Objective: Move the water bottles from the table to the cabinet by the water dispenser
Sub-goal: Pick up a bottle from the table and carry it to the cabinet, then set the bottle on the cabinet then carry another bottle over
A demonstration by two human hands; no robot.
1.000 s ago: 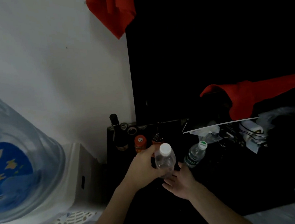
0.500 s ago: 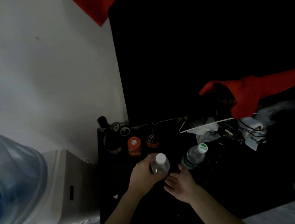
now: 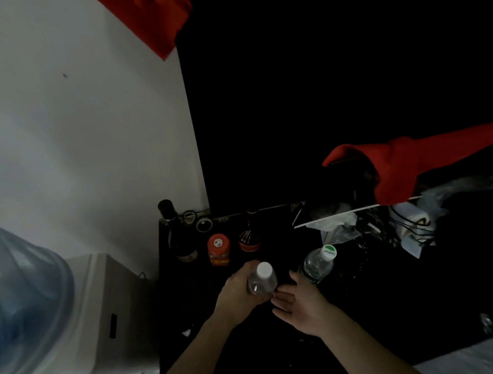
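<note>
A white-capped water bottle (image 3: 261,281) stood upright over the black cabinet top (image 3: 207,302), grasped by the left hand (image 3: 242,293). The right hand (image 3: 303,306) lay released beside it, fingers spread. A green-capped bottle (image 3: 319,262) stood near; the water dispenser (image 3: 81,318) lay leftward.

Two bare forearms rise from the bottom edge of the head view — no sleeve, cuff or glove covers either one as far as the frame shows. The left hand (image 3: 238,296) and the right hand (image 3: 303,306) are uncovered too. No watch, bracelet or ring shows on the wrists or fingers, though the light is dim and small details are hard to tell. The right hand's fingers (image 3: 280,297) look short and rounded at the tips — the nails cannot be made out.
</note>
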